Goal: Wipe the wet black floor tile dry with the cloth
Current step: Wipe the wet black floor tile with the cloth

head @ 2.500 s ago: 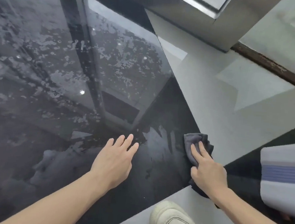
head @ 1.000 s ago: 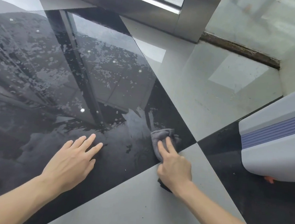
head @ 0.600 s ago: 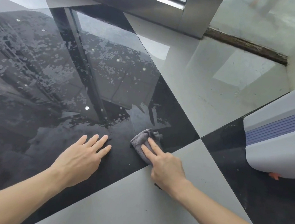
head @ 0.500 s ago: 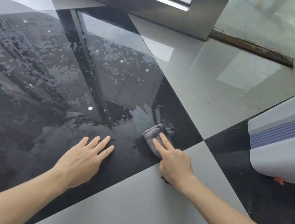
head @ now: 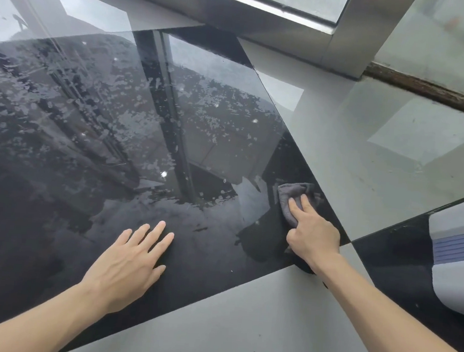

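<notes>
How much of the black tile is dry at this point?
Done: only a small streak-free patch near the black tile's right corner. In hand: the right hand presses the grey cloth there, while the left hand rests flat on the tile. Left: water patches cover most of the tile's middle and far side.

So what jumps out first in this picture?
The big glossy black floor tile, speckled with water and mirroring a window frame, fills the left and middle. At its right edge the right hand presses a small crumpled grey cloth onto it, while the left hand rests flat nearer the front.
</notes>
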`<action>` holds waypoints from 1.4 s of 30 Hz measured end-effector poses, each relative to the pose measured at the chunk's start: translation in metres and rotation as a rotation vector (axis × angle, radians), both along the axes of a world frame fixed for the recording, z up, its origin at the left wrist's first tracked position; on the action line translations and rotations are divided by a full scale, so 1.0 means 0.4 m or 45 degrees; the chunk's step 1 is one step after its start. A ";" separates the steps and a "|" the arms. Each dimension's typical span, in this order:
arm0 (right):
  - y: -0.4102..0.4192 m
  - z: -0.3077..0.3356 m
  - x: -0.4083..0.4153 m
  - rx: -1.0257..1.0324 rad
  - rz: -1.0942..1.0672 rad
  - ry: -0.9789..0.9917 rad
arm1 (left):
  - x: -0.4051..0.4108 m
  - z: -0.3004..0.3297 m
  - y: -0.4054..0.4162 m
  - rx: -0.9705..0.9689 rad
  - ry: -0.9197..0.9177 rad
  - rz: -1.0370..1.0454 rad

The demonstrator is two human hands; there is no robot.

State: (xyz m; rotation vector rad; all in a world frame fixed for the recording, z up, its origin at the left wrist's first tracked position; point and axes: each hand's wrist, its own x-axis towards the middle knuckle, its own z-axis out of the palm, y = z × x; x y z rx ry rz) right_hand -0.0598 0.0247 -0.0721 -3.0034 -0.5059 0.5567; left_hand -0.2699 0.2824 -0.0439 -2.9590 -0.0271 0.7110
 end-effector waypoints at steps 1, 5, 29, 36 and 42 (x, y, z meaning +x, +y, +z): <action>0.012 0.003 -0.013 0.015 0.032 0.011 | 0.000 0.003 -0.003 -0.028 -0.010 0.055; 0.055 0.007 -0.084 0.019 0.180 0.055 | 0.001 -0.029 -0.005 -0.063 0.000 0.155; 0.083 -0.025 0.025 0.151 0.236 -0.105 | -0.049 -0.035 0.061 -0.158 -0.061 0.353; 0.155 -0.008 0.106 0.115 0.086 -0.054 | -0.113 -0.023 0.076 -0.221 -0.096 0.599; 0.213 -0.012 -0.032 0.182 0.276 -0.019 | -0.120 -0.032 0.079 -0.355 -0.236 0.820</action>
